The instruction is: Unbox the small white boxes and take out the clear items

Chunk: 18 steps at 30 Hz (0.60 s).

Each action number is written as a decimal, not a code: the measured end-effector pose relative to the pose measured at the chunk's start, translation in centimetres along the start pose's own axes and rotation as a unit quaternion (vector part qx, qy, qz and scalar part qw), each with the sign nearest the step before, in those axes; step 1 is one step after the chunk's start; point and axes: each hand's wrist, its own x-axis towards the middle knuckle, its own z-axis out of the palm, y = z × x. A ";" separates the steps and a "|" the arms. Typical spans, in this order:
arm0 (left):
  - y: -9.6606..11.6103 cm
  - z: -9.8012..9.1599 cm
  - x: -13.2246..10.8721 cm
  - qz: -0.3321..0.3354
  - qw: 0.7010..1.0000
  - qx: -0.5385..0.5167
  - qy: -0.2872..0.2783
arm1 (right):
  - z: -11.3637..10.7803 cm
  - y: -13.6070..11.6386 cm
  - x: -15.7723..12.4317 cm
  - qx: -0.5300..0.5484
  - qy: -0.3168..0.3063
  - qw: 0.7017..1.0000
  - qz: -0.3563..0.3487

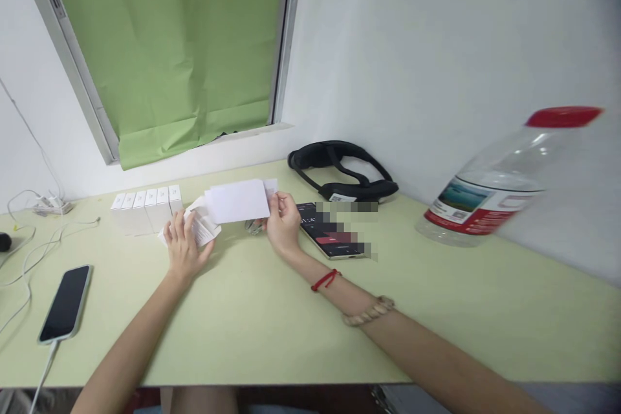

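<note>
My left hand (185,247) is closed over a small white box with opened flaps (206,228), next to a row of small white boxes (145,206). Raised just above the table, a white paper sheet (237,200) is pinched along its right end by my right hand (282,223). The sheet's left end overlaps the opened box in this view. Beneath the right hand lies a small clear, crumpled-looking item (255,226), partly hidden. A lit phone (327,233) rests just right of that hand.
A black headset with a strap (344,171) sits by the wall. At the right stands a large plastic bottle with a red cap (485,187). Another phone (65,304) lies at left on a charging cable, with white cords (29,265) and a power strip (51,206) behind.
</note>
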 end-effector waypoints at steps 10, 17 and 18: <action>-0.2 -0.6 -0.2 0.182 0.974 -0.115 -0.075 | -0.3 -0.5 0.5 0.017 -0.001 0.998 0.058; 0.7 -0.3 0.0 0.285 0.946 -0.130 -0.088 | -0.3 -1.0 -1.2 -0.034 -0.161 0.986 -0.004; 0.8 -0.2 0.0 0.281 0.946 -0.133 -0.091 | -0.3 -1.0 -1.5 -0.047 -0.186 0.981 -0.015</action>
